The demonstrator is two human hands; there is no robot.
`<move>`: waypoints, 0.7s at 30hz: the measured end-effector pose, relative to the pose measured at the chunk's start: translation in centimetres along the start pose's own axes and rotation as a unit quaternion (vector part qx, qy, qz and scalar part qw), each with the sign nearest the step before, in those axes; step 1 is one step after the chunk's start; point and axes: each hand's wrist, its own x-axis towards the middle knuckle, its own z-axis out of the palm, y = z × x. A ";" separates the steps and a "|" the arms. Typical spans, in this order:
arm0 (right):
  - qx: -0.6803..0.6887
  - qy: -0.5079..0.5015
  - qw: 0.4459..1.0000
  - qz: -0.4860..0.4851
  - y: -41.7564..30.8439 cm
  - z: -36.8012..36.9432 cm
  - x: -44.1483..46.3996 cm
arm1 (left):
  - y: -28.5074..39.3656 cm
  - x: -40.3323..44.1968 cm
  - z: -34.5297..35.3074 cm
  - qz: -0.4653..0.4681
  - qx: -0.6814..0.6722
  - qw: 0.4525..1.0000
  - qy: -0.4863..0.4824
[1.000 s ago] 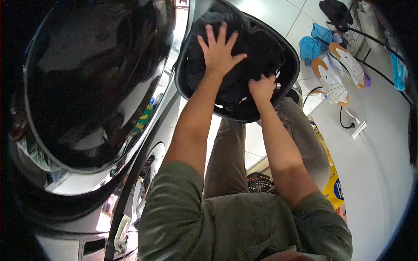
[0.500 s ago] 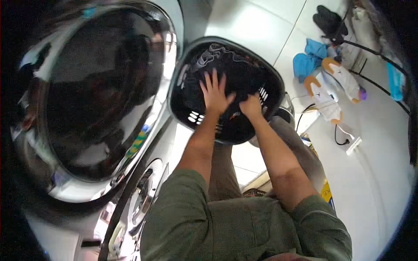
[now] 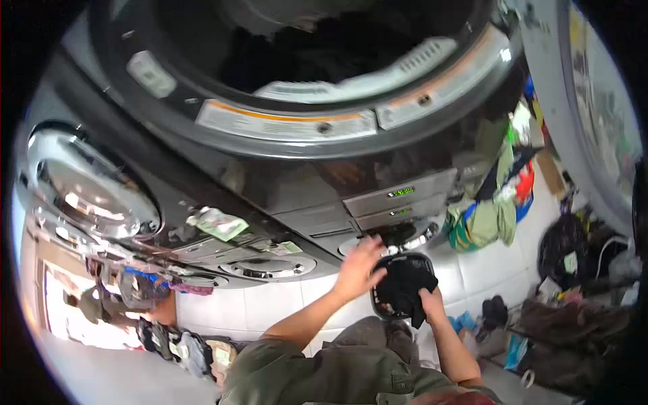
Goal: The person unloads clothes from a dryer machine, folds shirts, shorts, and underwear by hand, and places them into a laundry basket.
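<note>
One black cloth (image 3: 403,287) is being pinched over the black basket (image 3: 381,310) by the right hand (image 3: 432,302), blurry but seemingly near its edge, while the spread-fingered left hand (image 3: 360,271) is being held free for gathering the dangling end.

My upper body is covered by an olive-green shirt (image 3: 317,378) of matte fabric, with soft creases across the front and a stitched outline resembling a pocket (image 3: 403,382) on the chest section. Its left sleeve (image 3: 260,361) is short and loosely cut, in the same green, and ends in a plain edge; beyond it my left forearm (image 3: 304,317) is bare. My right forearm (image 3: 455,351) is likewise bare. My left grip (image 3: 359,270) is an ungloved hand with slender fingers, slightly blurred; my right grip (image 3: 432,304) is also ungloved. My lower body is fitted with grey-brown trousers (image 3: 359,339), plain in finish.
</note>
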 end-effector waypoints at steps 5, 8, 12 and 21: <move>0.089 -0.182 0.971 -0.127 -24.0 9.9 -7.3 | -2.9 7.5 -20.0 0.035 0.228 0.849 0.476; -0.191 -0.137 0.830 -0.506 -28.7 12.4 -9.3 | -5.7 10.6 -21.5 0.025 0.283 0.812 0.509; -0.273 -0.047 0.402 -0.873 -38.2 15.7 -7.1 | -6.8 10.8 -20.8 0.048 0.298 0.788 0.537; -0.825 0.091 0.489 -0.270 -59.6 18.9 9.3 | -7.2 11.1 -20.5 0.022 0.324 0.774 0.543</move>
